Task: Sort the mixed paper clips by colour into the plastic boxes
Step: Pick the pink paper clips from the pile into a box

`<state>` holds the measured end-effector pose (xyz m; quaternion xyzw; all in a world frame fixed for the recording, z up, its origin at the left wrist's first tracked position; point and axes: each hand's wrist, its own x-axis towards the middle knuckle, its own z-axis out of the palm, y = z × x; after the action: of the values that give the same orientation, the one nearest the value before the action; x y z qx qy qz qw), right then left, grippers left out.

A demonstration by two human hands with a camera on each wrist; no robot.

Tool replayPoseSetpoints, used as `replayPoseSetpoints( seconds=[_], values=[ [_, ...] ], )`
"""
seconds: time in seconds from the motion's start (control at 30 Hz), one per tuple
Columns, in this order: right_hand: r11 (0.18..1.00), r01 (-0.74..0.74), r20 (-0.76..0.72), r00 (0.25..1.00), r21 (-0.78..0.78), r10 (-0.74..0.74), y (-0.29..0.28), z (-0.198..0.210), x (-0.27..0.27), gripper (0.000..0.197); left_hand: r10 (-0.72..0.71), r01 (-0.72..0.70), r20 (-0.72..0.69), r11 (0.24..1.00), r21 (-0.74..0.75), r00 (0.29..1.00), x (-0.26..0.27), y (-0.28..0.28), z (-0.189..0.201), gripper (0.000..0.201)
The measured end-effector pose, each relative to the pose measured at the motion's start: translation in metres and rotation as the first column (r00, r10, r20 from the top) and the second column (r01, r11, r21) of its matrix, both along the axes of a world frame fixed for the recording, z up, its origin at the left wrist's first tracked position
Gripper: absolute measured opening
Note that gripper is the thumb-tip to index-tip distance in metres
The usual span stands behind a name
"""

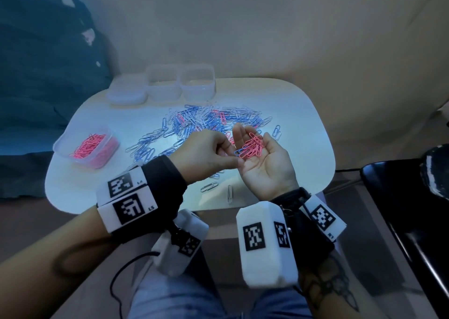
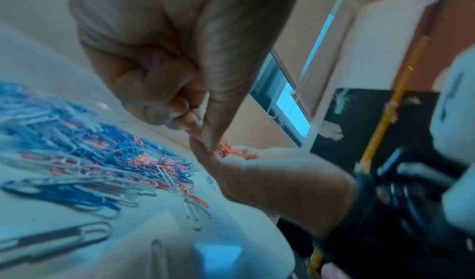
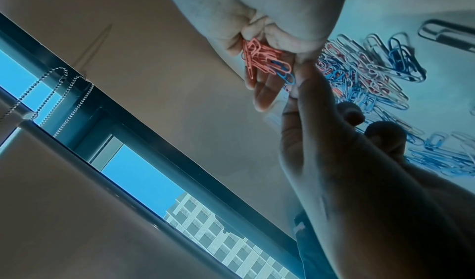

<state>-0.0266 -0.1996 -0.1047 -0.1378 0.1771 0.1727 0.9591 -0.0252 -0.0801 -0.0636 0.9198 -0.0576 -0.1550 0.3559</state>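
My right hand [image 1: 264, 170] lies palm up over the white table [image 1: 303, 129], fingers relaxed, cupping a small bunch of pink paper clips [image 1: 252, 146] [image 3: 259, 58] with one blue clip [image 1: 239, 151] [image 3: 284, 73] among them. My left hand [image 1: 206, 153] [image 2: 159, 70] is curled, its thumb and forefinger tips pressed together at the edge of that palm, right beside the blue clip. Nothing shows between those tips. The mixed pile of blue, white and pink clips [image 1: 201, 122] [image 2: 102, 151] lies just beyond both hands.
A plastic box [image 1: 60, 146] of pink clips stands at the table's left. Two empty clear boxes [image 1: 162, 83] [image 1: 198, 80] and a lid [image 1: 126, 92] stand at the far edge. Loose clips [image 1: 209, 187] lie near the front edge. A black surface [image 1: 413, 197] is on the right.
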Motion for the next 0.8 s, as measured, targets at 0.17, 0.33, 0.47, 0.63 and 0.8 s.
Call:
replayPoseSetpoints(
  seconds=[0.17,0.33,0.47,0.63,0.8],
  values=[
    [1.0,-0.004,-0.012,1.0,-0.029,0.004,0.005,0.0,-0.002,0.036,0.037,-0.037,0.029,0.999,-0.02,0.999,0.001,0.004,0.0,0.029],
    [0.997,0.06,-0.005,0.998,0.037,-0.06,0.008,0.0,-0.001,0.04,0.172,-0.182,-0.059,0.947,-0.264,0.983,-0.002,0.016,0.004,0.029],
    [0.996,0.058,-0.018,0.998,0.065,-0.057,0.019,0.002,0.005,0.042,0.337,-0.371,-0.154,0.854,-0.366,0.929,-0.003,0.043,0.018,0.028],
    [0.995,0.085,-0.065,0.995,0.05,-0.082,0.023,0.003,0.009,0.045,0.665,-0.719,-0.343,0.442,-0.536,0.664,-0.006,0.126,0.042,0.019],
    [0.997,0.07,-0.08,0.995,0.027,-0.068,0.025,0.0,0.004,0.042,0.745,-0.743,0.021,0.667,-0.053,0.667,-0.009,0.174,0.025,0.018]
  ],
)
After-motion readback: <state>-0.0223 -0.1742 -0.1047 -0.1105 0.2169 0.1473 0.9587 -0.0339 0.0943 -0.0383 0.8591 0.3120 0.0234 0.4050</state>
